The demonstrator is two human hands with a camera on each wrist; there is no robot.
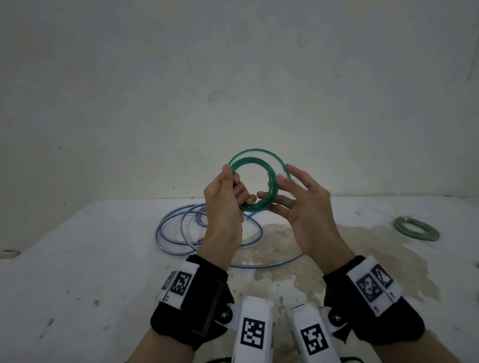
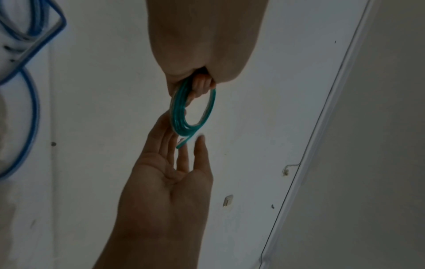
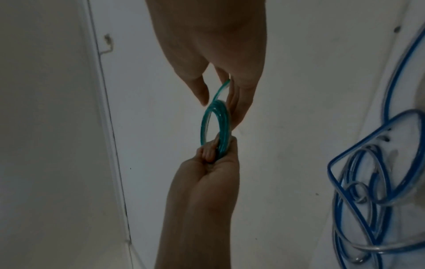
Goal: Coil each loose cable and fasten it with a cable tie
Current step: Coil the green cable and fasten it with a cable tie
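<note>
Your left hand pinches the green cable, wound into a ring above the table but not yet tied; its loose end pokes out by your right hand, fingers spread, steadying the ring. Below your hands the blue cable sprawls uncoiled; right of them a finished coil rests

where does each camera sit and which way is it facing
Head: on the person's head, facing forward and down at the table; shows both wrists, the left hand gripping the green coil, the right hand open.
Left wrist: looks along the left hand toward the right palm.
Right wrist: looks along the right hand toward the left fist.
All share the coil and blue cable.
</note>
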